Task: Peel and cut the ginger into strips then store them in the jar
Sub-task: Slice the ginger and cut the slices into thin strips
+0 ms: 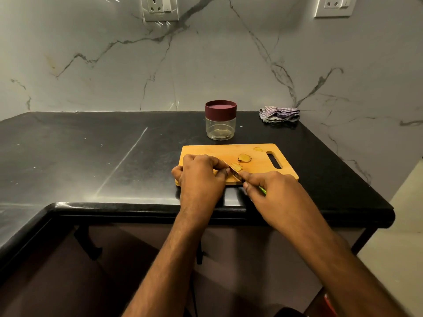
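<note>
A wooden cutting board (pixel 256 152) lies on the black counter near its front edge. My left hand (pixel 200 173) rests on the board with curled fingers that hold a ginger piece; most of that piece is hidden. My right hand (pixel 269 189) grips a knife (pixel 235 173) with a green handle, its blade down on the board against thin ginger strips (pixel 237 166). A ginger slice (pixel 245 158) and a small scrap (pixel 258 149) lie further back on the board. Behind the board stands a clear glass jar (pixel 220 126), its maroon lid (pixel 220 109) on.
A crumpled striped cloth (pixel 279 114) lies at the back right against the marble wall. The black counter (pixel 91 156) stretches to the left and ends at an edge on the right. Wall sockets (pixel 160 8) sit high on the backsplash.
</note>
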